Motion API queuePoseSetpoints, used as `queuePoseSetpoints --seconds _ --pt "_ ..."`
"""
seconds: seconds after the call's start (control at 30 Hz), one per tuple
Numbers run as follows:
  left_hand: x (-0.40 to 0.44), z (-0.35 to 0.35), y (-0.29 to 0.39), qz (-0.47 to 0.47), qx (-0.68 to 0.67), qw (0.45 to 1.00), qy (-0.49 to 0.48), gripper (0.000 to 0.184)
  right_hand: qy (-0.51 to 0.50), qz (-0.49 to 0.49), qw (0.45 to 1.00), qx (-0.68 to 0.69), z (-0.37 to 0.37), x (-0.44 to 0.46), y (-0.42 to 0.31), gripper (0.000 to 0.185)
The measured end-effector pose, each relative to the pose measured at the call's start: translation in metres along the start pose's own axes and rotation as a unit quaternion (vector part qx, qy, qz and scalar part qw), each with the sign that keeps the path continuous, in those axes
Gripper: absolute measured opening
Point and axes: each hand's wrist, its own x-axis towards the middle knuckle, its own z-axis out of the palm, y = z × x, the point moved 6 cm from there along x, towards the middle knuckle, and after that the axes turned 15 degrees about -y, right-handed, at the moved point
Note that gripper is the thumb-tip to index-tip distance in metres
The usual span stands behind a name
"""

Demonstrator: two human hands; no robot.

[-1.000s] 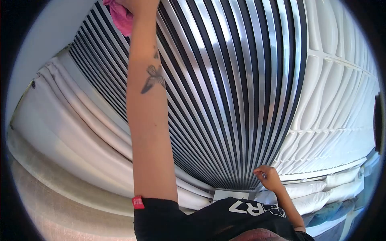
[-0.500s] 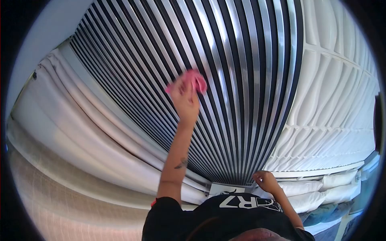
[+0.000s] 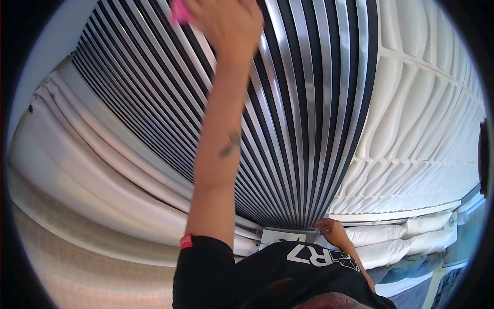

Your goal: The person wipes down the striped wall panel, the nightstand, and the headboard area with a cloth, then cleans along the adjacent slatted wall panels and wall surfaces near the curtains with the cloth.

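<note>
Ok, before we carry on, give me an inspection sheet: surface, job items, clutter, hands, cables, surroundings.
Surface: slatted panel in silver and black stripes, shiny; cleanliness cannot be judged.
Job items: pink cloth, partly hidden and cut off by the top edge.
Clutter: white item with a dark mark, near the panel's lower end.
Hands: left hand raised before the panel with the cloth; right hand low, fingers curled, grip unclear.
Cables: nothing seen.
Surroundings: pale curtain on the left; white wavy panelling on the right, white cushions below it.
</note>
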Motion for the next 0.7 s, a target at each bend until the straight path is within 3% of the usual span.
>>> queuePoseSetpoints --seconds 0.03,0.1,0.2,0.3,0.37,0.53,0.57,0.6,0.63,0.7 --pt "-0.035 0.005 0.008 0.064 -0.021 0.988 0.141 0.037 -0.006 0.016 1.000 -0.021 -0.002 -0.002 0.000 0.014" --pt "-0.119 0.024 0.018 -0.005 -0.048 0.999 -0.015 0.047 -0.019 0.039 0.997 -0.061 -0.003 -0.003 0.010 0.015" --pt "-0.259 0.051 0.029 -0.020 -0.106 0.985 -0.135 0.039 -0.034 0.030 0.997 -0.061 -0.010 0.000 0.013 0.016" --pt "-0.261 0.054 0.023 0.008 -0.113 0.983 -0.145 0.040 -0.039 -0.002 0.995 -0.094 -0.014 0.016 0.004 0.014" --pt "-0.218 0.044 0.017 0.029 -0.092 0.989 -0.115 0.043 -0.049 -0.075 0.989 -0.115 -0.014 0.024 -0.005 0.012" --pt "-0.019 -0.003 -0.009 0.094 -0.018 0.994 0.054 0.042 -0.060 -0.109 0.983 -0.138 -0.014 0.045 -0.037 0.012" --pt "0.017 -0.010 -0.014 0.100 0.022 0.992 0.071 0.041 -0.063 -0.124 0.982 -0.132 -0.012 0.047 -0.040 0.012" --pt "0.049 -0.027 -0.007 0.050 0.011 0.997 0.060 0.044 -0.061 -0.119 0.982 -0.132 -0.011 0.046 -0.042 0.012" --pt "0.075 -0.031 -0.011 0.096 0.041 0.988 0.110 0.041 -0.066 -0.122 0.982 -0.126 -0.008 0.045 -0.044 0.012" --pt "0.118 -0.032 -0.023 0.101 0.071 0.983 0.138 0.039 -0.064 -0.117 0.985 -0.110 -0.002 0.041 -0.036 0.012"
